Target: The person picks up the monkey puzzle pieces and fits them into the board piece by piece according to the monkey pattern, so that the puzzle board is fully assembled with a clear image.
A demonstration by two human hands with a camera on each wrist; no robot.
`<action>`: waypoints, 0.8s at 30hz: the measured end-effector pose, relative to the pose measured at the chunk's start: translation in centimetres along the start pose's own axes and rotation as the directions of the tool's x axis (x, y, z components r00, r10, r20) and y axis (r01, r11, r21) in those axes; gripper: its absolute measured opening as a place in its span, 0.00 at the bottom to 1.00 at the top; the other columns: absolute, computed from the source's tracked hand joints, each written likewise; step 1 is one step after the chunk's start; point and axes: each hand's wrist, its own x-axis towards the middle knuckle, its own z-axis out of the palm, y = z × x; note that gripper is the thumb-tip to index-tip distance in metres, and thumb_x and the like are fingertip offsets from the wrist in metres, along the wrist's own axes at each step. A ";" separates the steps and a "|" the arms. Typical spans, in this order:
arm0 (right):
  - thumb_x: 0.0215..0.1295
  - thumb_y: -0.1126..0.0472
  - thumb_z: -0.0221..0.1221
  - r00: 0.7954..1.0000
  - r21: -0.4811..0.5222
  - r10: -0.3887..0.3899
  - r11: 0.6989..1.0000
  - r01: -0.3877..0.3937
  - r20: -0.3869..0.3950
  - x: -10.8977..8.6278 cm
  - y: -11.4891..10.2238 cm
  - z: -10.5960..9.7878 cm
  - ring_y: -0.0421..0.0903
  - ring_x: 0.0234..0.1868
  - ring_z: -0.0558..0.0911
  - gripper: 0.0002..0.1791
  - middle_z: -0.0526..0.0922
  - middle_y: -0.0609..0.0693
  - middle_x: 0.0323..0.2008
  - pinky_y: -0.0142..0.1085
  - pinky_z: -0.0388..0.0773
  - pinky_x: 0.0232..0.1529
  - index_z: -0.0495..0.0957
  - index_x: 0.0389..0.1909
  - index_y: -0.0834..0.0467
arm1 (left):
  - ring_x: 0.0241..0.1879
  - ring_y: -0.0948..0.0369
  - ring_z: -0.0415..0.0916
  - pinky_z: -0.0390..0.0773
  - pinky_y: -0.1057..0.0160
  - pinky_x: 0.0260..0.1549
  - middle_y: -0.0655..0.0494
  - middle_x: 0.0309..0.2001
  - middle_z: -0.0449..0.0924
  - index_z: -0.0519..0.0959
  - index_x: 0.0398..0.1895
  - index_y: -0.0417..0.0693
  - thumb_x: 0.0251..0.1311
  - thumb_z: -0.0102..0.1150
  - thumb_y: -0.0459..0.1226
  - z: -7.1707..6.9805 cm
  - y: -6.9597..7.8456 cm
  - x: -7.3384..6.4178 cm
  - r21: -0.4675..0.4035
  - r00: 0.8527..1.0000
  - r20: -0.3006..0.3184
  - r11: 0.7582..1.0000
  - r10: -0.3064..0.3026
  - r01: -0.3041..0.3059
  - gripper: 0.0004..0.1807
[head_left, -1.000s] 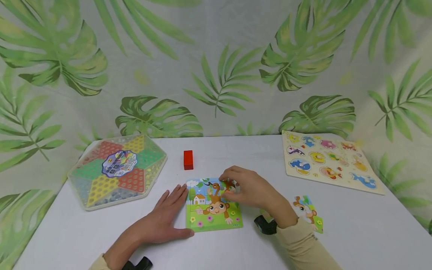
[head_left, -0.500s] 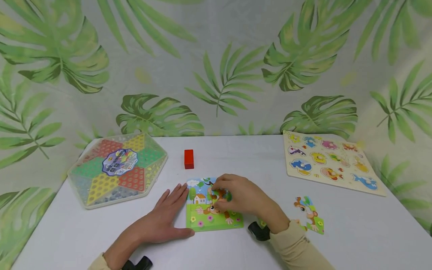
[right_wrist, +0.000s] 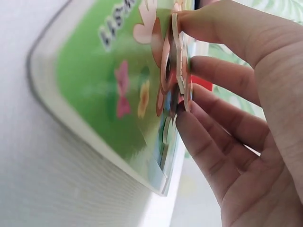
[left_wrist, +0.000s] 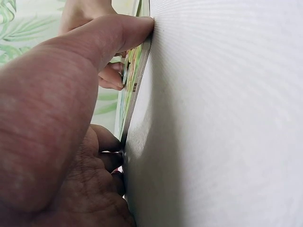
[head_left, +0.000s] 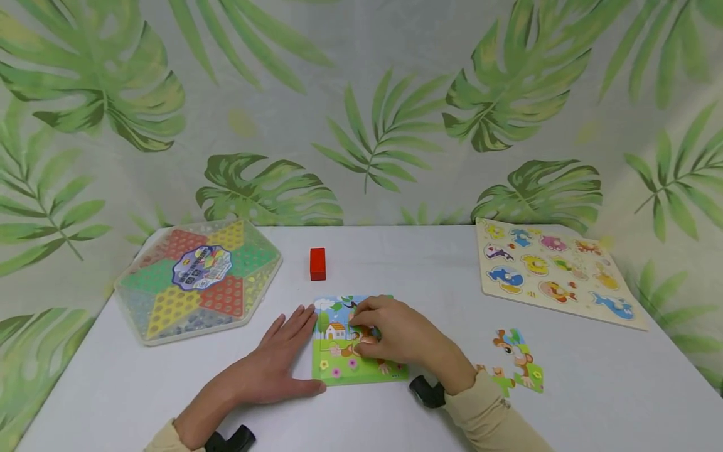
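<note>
A square jigsaw puzzle (head_left: 361, 378) with a monkey, a house and flowers lies on the white table in the head view. My left hand (head_left: 273, 364) rests flat at its left side, fingertips and thumb along the edge. Over the puzzle's upper right part, my right hand (head_left: 403, 333) pinches a puzzle piece between thumb and fingers. The right wrist view has this piece (right_wrist: 180, 56) edge-on, lifted and tilted just above the picture. Part of the monkey is hidden by my right hand.
Several loose puzzle pieces (head_left: 516, 358) lie right of my right forearm. Behind the puzzle stands a red block (head_left: 318, 264). A hexagonal Chinese checkers board (head_left: 220, 299) sits at the left, a wooden animal puzzle board (head_left: 525, 292) at the back right. A leaf-patterned cloth (head_left: 271, 125) hangs behind.
My right hand has moved left and slightly towards me over the puzzle with the piece. More of the loose pieces shows beside my right forearm. My left hand has stayed in place.
</note>
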 end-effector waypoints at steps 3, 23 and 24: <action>0.61 0.51 0.71 1.000 -0.006 -0.005 1.000 0.005 -0.010 0.1 0.0 0.1 0.46 0.55 0.81 0.18 0.84 0.46 0.53 0.40 0.81 0.57 0.89 0.51 0.52 | 0.83 0.46 0.36 0.38 0.39 0.79 0.45 0.84 0.43 0.49 0.82 0.36 0.57 0.67 0.64 -0.1 0.1 0.0 0.001 1.000 0.007 1.000 -0.007 0.007 0.63; 0.62 0.51 0.73 0.999 0.014 -0.009 1.000 0.010 -0.045 0.6 -0.9 0.7 0.46 0.50 0.81 0.18 0.85 0.51 0.52 0.39 0.82 0.52 0.90 0.49 0.55 | 0.83 0.46 0.36 0.38 0.39 0.79 0.44 0.84 0.43 0.49 0.82 0.37 0.57 0.68 0.63 -0.1 0.0 0.1 -0.004 1.000 0.010 1.000 -0.002 0.002 0.63; 0.62 0.51 0.73 0.999 0.016 -0.003 1.000 0.003 -0.040 0.6 -1.0 0.7 0.46 0.50 0.81 0.18 0.84 0.50 0.52 0.38 0.82 0.52 0.90 0.49 0.55 | 0.83 0.46 0.36 0.38 0.39 0.79 0.44 0.84 0.43 0.49 0.82 0.37 0.57 0.67 0.63 -0.1 0.0 0.1 -0.003 1.000 0.011 1.000 -0.003 0.003 0.63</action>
